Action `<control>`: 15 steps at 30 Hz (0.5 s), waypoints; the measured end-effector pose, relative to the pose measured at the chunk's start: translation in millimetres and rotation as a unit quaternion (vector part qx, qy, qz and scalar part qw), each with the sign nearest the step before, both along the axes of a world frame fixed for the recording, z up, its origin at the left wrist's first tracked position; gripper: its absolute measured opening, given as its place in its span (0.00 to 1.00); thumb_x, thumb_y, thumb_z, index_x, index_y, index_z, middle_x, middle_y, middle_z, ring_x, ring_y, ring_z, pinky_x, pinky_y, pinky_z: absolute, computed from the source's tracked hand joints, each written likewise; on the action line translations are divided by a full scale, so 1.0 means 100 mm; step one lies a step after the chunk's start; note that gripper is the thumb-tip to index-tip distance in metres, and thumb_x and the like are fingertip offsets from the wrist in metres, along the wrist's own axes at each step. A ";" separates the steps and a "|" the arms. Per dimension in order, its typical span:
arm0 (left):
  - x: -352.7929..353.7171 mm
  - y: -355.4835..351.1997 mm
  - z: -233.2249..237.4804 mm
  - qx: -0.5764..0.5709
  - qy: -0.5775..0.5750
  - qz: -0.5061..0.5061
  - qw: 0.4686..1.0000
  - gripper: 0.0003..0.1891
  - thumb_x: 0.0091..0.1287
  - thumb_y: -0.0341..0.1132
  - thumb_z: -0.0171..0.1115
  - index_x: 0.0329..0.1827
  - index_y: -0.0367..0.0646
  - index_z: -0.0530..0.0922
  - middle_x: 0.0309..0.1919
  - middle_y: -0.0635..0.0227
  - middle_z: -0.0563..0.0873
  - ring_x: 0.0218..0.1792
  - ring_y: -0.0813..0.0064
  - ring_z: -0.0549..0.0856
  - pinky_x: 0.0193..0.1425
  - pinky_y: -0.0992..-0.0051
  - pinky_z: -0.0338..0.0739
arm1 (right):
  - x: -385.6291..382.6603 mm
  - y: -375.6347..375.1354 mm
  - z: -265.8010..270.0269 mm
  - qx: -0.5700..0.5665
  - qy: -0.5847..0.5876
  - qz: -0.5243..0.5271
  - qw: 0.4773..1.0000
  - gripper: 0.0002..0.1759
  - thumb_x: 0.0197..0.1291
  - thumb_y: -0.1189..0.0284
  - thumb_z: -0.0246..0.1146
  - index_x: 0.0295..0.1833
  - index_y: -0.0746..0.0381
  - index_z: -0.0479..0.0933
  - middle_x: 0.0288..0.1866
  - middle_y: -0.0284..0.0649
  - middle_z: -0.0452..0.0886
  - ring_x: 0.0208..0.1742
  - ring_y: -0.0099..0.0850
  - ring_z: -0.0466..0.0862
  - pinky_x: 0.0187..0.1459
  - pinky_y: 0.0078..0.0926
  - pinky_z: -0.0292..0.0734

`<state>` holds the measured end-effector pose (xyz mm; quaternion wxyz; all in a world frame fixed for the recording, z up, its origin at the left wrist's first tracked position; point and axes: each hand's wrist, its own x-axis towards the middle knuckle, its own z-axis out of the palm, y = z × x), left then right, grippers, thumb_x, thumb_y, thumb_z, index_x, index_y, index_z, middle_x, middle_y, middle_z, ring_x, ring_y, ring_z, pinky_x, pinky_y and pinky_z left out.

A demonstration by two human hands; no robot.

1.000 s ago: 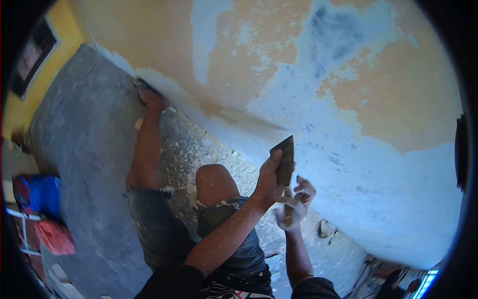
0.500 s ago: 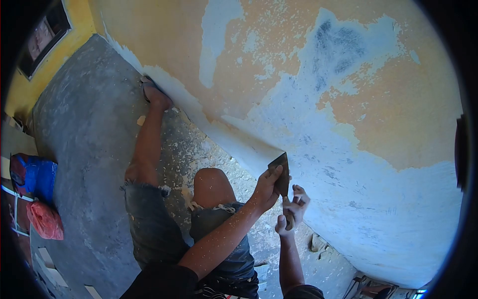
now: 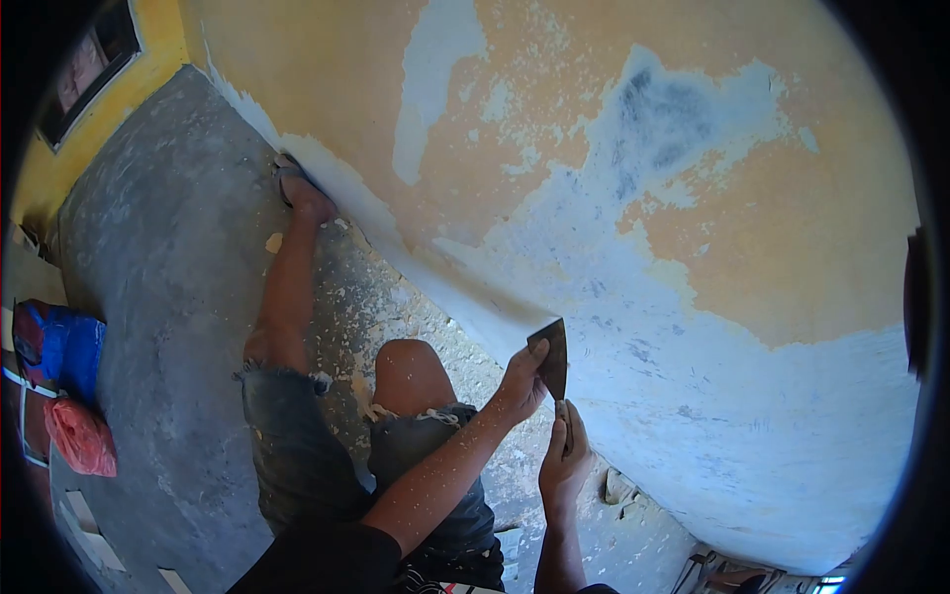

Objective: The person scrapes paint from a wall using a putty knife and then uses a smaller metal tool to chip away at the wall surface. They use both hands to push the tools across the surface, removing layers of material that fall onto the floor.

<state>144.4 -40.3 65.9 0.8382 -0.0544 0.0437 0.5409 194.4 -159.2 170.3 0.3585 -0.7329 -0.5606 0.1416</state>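
Dark metal scraper (image 3: 558, 370) near lower edge of patchy wall (image 3: 693, 416), above chip-strewn floor (image 3: 346, 297): left hand (image 3: 520, 386) pinches blade (image 3: 554, 346), right hand (image 3: 566, 467) grips handle (image 3: 568, 432), likely for steadiness; wall contact unclear.

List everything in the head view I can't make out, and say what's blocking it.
All in the head view:
1. Most of the handle of the scraper: covered by the right hand.
2. Some fingers of the left hand: behind the blade.
3. Contents of the red bag: hidden by its crumpled sides.
4. The dark object at far right: cut off by the lens's black rim.
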 end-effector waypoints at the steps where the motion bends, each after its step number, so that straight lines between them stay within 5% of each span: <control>1: 0.01 0.02 -0.03 -0.006 -0.013 0.001 1.000 0.16 0.77 0.41 0.62 0.60 0.41 0.76 0.45 0.66 0.88 0.44 0.74 0.90 0.53 0.71 0.88 | -0.03 0.00 0.01 -0.024 0.002 -0.019 1.000 0.17 0.75 0.74 0.57 0.64 0.71 0.78 0.52 0.55 0.89 0.56 0.43 0.90 0.53 0.33 0.85; 6: -0.04 0.22 -0.16 -0.037 -0.059 0.046 0.997 0.13 0.78 0.44 0.62 0.51 0.43 0.79 0.37 0.68 0.88 0.39 0.75 0.89 0.44 0.76 0.86 | -0.20 0.25 -0.03 -0.023 -0.024 -0.020 0.999 0.17 0.74 0.76 0.59 0.63 0.71 0.79 0.51 0.53 0.89 0.54 0.42 0.90 0.53 0.33 0.85; 10: 0.00 0.06 -0.09 -0.021 0.041 -0.008 0.999 0.16 0.78 0.45 0.62 0.56 0.42 0.77 0.45 0.68 0.88 0.42 0.77 0.89 0.47 0.75 0.86 | -0.13 0.13 -0.21 0.014 -0.006 -0.007 1.000 0.17 0.74 0.76 0.59 0.64 0.71 0.78 0.53 0.57 0.88 0.55 0.43 0.90 0.52 0.34 0.85; 11: -0.03 0.16 0.02 -0.089 0.045 0.005 0.995 0.15 0.78 0.44 0.61 0.54 0.42 0.77 0.43 0.68 0.87 0.40 0.76 0.88 0.46 0.74 0.86 | -0.18 0.19 -0.26 0.009 -0.025 -0.024 0.999 0.18 0.74 0.76 0.59 0.65 0.71 0.78 0.53 0.57 0.88 0.56 0.43 0.90 0.52 0.34 0.85; 14: -0.07 0.26 -0.32 -0.010 -0.027 0.012 1.000 0.13 0.78 0.45 0.61 0.49 0.43 0.77 0.33 0.71 0.84 0.33 0.77 0.85 0.39 0.76 0.84 | -0.25 0.28 -0.40 0.006 -0.016 -0.014 1.000 0.19 0.73 0.78 0.59 0.67 0.72 0.76 0.53 0.58 0.88 0.56 0.43 0.90 0.53 0.35 0.85; 15: -0.06 0.19 -0.39 -0.022 -0.010 -0.021 0.999 0.18 0.78 0.49 0.61 0.55 0.41 0.77 0.35 0.69 0.86 0.38 0.76 0.89 0.44 0.72 0.88 | -0.24 0.20 -0.34 -0.003 -0.031 -0.011 0.999 0.19 0.73 0.78 0.59 0.67 0.72 0.76 0.53 0.57 0.88 0.56 0.42 0.90 0.53 0.35 0.85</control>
